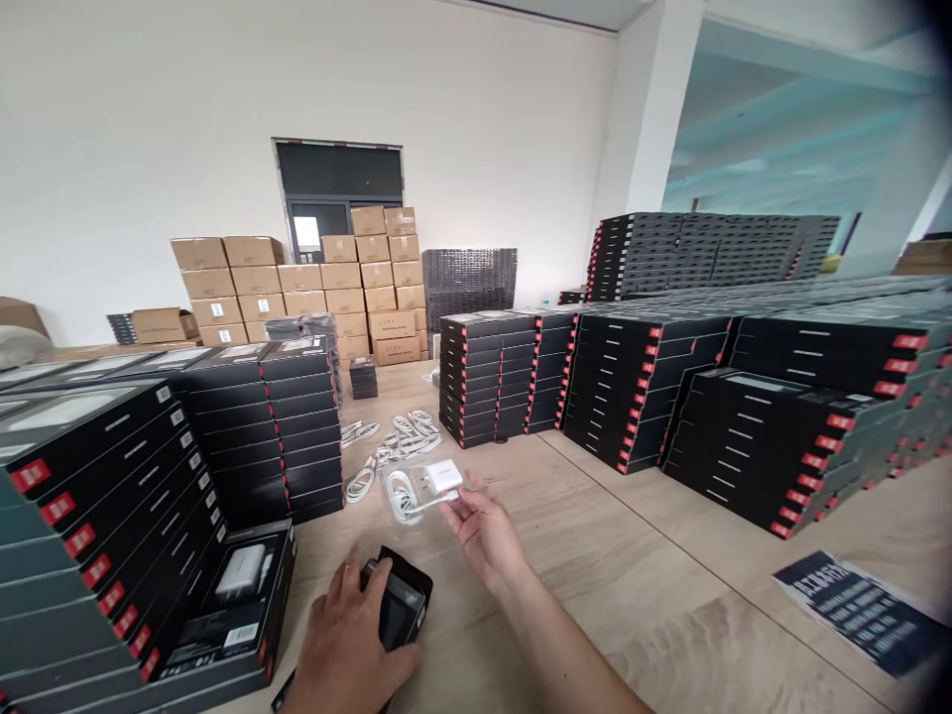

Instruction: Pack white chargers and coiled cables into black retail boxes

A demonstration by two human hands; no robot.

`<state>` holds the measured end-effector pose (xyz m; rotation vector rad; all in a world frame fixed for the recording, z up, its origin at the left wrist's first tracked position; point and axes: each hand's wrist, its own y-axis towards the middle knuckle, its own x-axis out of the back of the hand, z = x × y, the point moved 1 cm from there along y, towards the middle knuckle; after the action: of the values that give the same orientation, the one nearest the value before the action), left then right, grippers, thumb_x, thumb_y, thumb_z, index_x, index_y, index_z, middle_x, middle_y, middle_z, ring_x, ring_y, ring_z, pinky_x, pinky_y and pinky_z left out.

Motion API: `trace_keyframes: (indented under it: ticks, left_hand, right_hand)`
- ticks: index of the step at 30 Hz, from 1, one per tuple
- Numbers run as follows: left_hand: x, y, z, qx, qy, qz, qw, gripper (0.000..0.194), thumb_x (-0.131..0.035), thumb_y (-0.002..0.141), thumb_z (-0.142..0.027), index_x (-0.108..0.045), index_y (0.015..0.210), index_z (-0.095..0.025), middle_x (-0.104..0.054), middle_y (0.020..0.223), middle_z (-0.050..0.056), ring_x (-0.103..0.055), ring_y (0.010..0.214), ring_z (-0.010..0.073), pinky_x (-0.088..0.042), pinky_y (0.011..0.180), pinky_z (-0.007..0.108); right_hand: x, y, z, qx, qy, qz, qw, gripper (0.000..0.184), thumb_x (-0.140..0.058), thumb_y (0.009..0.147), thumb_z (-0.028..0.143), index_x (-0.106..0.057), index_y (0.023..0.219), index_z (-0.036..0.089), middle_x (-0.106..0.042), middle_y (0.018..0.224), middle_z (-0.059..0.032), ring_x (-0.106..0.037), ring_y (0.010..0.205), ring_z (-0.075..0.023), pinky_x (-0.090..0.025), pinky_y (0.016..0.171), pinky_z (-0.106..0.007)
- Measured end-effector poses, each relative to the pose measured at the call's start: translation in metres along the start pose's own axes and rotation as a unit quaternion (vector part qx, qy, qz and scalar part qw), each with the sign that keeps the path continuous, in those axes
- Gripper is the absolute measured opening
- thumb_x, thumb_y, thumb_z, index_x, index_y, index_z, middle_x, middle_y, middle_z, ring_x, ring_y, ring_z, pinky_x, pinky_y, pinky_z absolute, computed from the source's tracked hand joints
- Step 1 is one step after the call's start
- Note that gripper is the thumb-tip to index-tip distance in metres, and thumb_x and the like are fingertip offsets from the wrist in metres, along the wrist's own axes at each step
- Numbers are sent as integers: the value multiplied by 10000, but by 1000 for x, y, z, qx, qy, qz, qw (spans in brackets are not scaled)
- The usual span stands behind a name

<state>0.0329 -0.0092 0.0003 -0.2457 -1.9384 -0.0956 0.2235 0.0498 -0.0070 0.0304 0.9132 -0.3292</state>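
Note:
My right hand point(487, 526) reaches over the table with its fingers closed on a white charger point(444, 477). A coiled white cable point(403, 499) lies beside the charger, in what looks like a clear plastic bag. Nearer to me, my left hand point(349, 635) grips a small black box point(406, 600) between thumb and fingers; part of the box is hidden under the hand. Loose white cables point(406, 436) lie in a tangle just beyond the bag. To the left, an open black box point(279, 595) holds a white charger point(242, 572).
Tall stacks of black boxes with red labels point(119, 526) rise at the left, and more black boxes point(610, 392) line the right. A printed sheet point(863, 610) lies at the right on the wooden table point(595, 595). Brown cartons point(304, 288) are piled by the wall.

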Motion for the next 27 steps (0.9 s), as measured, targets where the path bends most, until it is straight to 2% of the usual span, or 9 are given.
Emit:
trace_keyframes:
  ticks: [2,4,8,13,19,21,24,27]
  left_hand:
    - [0,3,-2,11,16,16,1000,756,-574,625,-328,-467,1360,-190,-436,1435,157,-420,1303,340,-335,1029,466]
    - [-1,5,-2,12,15,27,999,762,-575,592,-307,-472,1332,-160,-522,1314,152,-490,1215,322,-372,990,419]
    - [1,7,2,4,-1,14,1000,867,-593,541,-291,-398,1371,-134,-488,1323,135,-446,1249,289,-346,1023,354]
    - [8,7,9,-1,3,-67,998,972,-587,558,-283,-256,1460,-138,-361,1463,131,-346,1342,297,-238,1105,365]
    - [8,8,14,-108,-30,-196,974,971,-613,579,-294,-245,1469,-171,-451,1403,123,-358,1339,319,-38,1178,445]
    - [7,7,16,-113,-38,-208,971,988,-626,580,-292,-221,1476,-190,-450,1411,111,-354,1345,314,-33,1183,453]
    - [8,6,16,-96,-34,-208,973,987,-620,598,-299,-199,1481,-170,-428,1432,120,-330,1361,318,-55,1185,460]
    - [8,4,13,-105,-36,-200,973,971,-612,605,-290,-214,1479,-143,-439,1425,135,-325,1362,330,-54,1186,471]
  right_hand:
    - [-2,-3,-3,-3,-4,6,1000,470,-673,672,40,-522,1078,222,-716,734,30,-676,633,-121,-613,662,-265]
    - [-3,-6,-4,-4,-7,16,1000,483,-692,666,51,-521,1083,225,-722,755,25,-680,656,-122,-606,670,-258]
    - [-9,-12,-5,9,-11,55,998,557,-758,657,104,-522,1145,233,-722,790,26,-682,716,-125,-590,714,-258]
    - [-13,-16,-4,64,-30,107,992,651,-805,670,185,-522,1250,271,-686,804,54,-664,779,-125,-566,759,-266]
    - [-16,-19,1,67,-68,159,983,644,-784,712,231,-518,1292,316,-671,870,35,-654,849,-145,-541,829,-302]
    - [-18,-21,5,69,-83,163,981,643,-786,704,229,-529,1285,324,-667,852,35,-653,826,-147,-546,799,-300]
    - [-20,-23,15,81,-133,158,975,607,-785,686,218,-568,1247,304,-645,791,37,-641,750,-152,-558,653,-270]
    - [-21,-24,30,84,-195,169,963,563,-753,691,205,-592,1225,281,-623,759,37,-634,716,-167,-544,526,-249]
